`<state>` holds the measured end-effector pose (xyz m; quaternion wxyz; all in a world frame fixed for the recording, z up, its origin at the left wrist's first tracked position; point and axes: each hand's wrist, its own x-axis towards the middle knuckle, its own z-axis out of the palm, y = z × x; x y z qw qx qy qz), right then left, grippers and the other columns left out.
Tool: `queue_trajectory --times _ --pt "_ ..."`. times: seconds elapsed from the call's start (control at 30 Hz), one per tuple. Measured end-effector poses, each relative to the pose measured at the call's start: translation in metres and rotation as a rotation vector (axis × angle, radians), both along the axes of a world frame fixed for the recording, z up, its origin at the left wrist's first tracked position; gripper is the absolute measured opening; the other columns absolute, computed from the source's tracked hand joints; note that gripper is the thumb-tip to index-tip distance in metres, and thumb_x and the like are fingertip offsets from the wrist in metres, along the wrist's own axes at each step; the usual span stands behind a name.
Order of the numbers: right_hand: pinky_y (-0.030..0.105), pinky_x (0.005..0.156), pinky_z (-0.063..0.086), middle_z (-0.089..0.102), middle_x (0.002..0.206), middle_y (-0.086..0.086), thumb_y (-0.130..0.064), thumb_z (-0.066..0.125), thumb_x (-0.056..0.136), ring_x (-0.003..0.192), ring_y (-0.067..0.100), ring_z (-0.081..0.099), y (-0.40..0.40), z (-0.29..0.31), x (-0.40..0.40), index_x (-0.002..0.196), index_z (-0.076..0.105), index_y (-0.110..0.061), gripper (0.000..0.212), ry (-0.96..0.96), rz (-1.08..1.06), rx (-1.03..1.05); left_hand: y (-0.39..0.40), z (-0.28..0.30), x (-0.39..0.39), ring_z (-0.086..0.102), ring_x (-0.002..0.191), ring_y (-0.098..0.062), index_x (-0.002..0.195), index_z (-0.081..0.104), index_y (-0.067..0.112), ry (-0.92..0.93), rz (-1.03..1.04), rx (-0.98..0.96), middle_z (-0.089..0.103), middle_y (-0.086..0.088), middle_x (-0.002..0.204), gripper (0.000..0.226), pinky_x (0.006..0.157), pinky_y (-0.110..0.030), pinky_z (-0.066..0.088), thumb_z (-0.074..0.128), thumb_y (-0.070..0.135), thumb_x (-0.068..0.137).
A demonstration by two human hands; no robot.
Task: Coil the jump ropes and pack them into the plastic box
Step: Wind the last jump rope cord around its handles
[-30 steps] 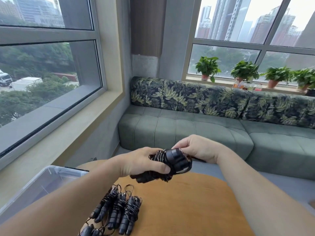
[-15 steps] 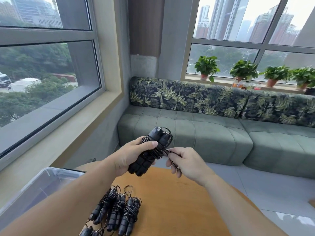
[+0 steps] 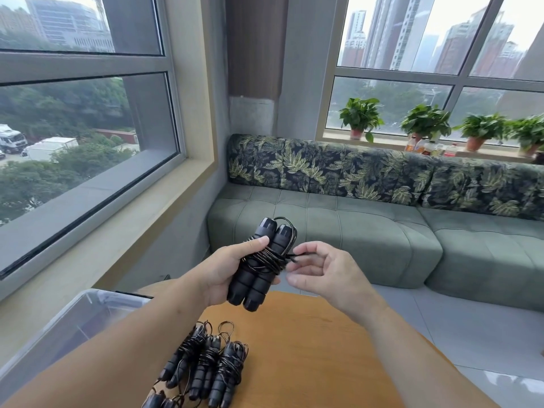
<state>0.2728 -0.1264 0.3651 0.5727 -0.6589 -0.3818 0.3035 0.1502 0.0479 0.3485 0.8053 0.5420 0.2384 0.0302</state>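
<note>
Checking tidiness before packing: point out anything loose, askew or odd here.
One thing: on the jump rope gripped by the left hand, the cord's end sticks out untucked, pinched by the right hand. The coiled ropes on the table look tidy.

I am in a high-rise lounge or office break corner. A long green tufted sofa (image 3: 338, 228) with leaf-print back cushions (image 3: 353, 169) runs under big aluminium-framed windows (image 3: 88, 63). Potted plants (image 3: 360, 116) and a few bottles (image 3: 426, 147) line the sill. Outside I see city towers (image 3: 412, 30), treetops and parked trucks (image 3: 11, 138) far below. A round wooden table (image 3: 309, 348) stands before me on pale floor tiles (image 3: 471, 334).
</note>
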Motion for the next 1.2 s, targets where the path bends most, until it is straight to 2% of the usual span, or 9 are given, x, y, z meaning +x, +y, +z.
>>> queue_trajectory --times 0.17,0.37,0.43,0.67,0.8,0.87,0.97,1.1,1.2 --pt "0.029 0.059 0.054 0.069 0.072 0.012 -0.005 0.074 0.085 0.058 0.018 0.062 0.005 -0.001 0.002 0.099 0.070 -0.003 0.015 -0.029 -0.077 0.054 -0.011 -0.006 0.001 0.071 0.075 -0.027 0.112 0.066 0.002 0.026 -0.024 -0.029 0.072 -0.020 0.094 0.054 0.066 -0.032 0.056 0.060 0.045 0.081" --pt "0.031 0.081 0.056 0.065 0.097 0.003 0.010 0.057 0.086 0.075 0.007 0.060 0.005 -0.007 0.005 0.133 0.054 -0.014 0.053 -0.228 0.073 -0.032 -0.012 -0.008 0.002 0.070 0.067 -0.026 0.113 0.065 0.005 0.033 -0.013 -0.116 0.071 -0.019 0.093 0.055 0.062 -0.031 0.054 0.061 0.047 0.078" --pt "0.024 0.079 0.052 0.062 0.097 0.002 0.002 0.066 0.086 0.073 0.004 0.058 0.006 -0.008 0.002 0.135 0.051 -0.019 0.055 -0.270 0.100 -0.040 -0.011 -0.007 0.002 0.070 0.068 -0.025 0.111 0.066 0.006 0.037 -0.009 -0.127 0.071 -0.018 0.092 0.054 0.064 -0.032 0.053 0.062 0.048 0.078" --pt "0.017 0.070 0.039 0.048 0.088 -0.003 -0.036 0.069 0.089 0.071 0.004 0.047 0.014 -0.019 0.012 0.094 0.076 -0.017 0.021 -0.595 -0.119 0.026 -0.014 -0.008 0.003 0.069 0.071 -0.023 0.109 0.068 0.005 0.080 -0.028 -0.092 0.073 -0.013 0.093 0.051 0.068 -0.031 0.053 0.064 0.046 0.078" --pt "0.008 0.082 0.037 0.052 0.123 -0.016 -0.039 0.066 0.092 0.095 -0.014 0.054 0.012 -0.018 0.021 0.092 0.079 -0.019 0.023 -0.404 -0.095 -0.072 -0.014 -0.013 -0.001 0.068 0.072 -0.024 0.106 0.069 0.003 0.111 -0.095 -0.138 0.072 -0.015 0.094 0.052 0.069 -0.032 0.054 0.062 0.047 0.080" --pt "0.019 0.093 0.046 0.064 0.122 -0.010 -0.036 0.064 0.094 0.111 0.005 0.063 0.012 -0.016 0.022 0.094 0.077 -0.013 0.027 -0.124 -0.024 -0.108 -0.015 -0.015 -0.002 0.067 0.072 -0.023 0.106 0.068 0.002 0.131 -0.144 -0.151 0.071 -0.014 0.093 0.053 0.067 -0.031 0.055 0.060 0.048 0.082" --pt "0.045 0.087 0.059 0.074 0.102 0.018 -0.027 0.064 0.095 0.098 0.029 0.071 0.012 -0.015 0.020 0.094 0.073 -0.001 0.028 0.167 -0.008 -0.126 -0.019 -0.016 -0.001 0.068 0.070 -0.023 0.110 0.066 0.002 0.159 -0.172 -0.129 0.071 -0.014 0.092 0.055 0.063 -0.030 0.056 0.061 0.049 0.082" --pt "0.040 0.078 0.061 0.074 0.093 0.021 -0.022 0.068 0.092 0.083 0.028 0.069 0.014 -0.021 0.020 0.090 0.073 0.001 0.023 0.247 -0.079 -0.184 -0.024 -0.018 0.004 0.070 0.070 -0.026 0.114 0.064 -0.002 0.188 -0.094 0.002 0.073 -0.017 0.091 0.058 0.063 -0.034 0.058 0.066 0.047 0.082" --pt "0.032 0.066 0.059 0.068 0.080 0.014 -0.015 0.069 0.091 0.068 0.022 0.063 0.019 -0.030 0.016 0.081 0.071 -0.002 0.016 0.325 -0.189 -0.195 -0.026 -0.023 0.014 0.073 0.084 -0.027 0.116 0.061 0.012 0.246 0.040 0.343 0.075 -0.010 0.099 0.050 0.083 -0.045 0.059 0.066 0.053 0.088"
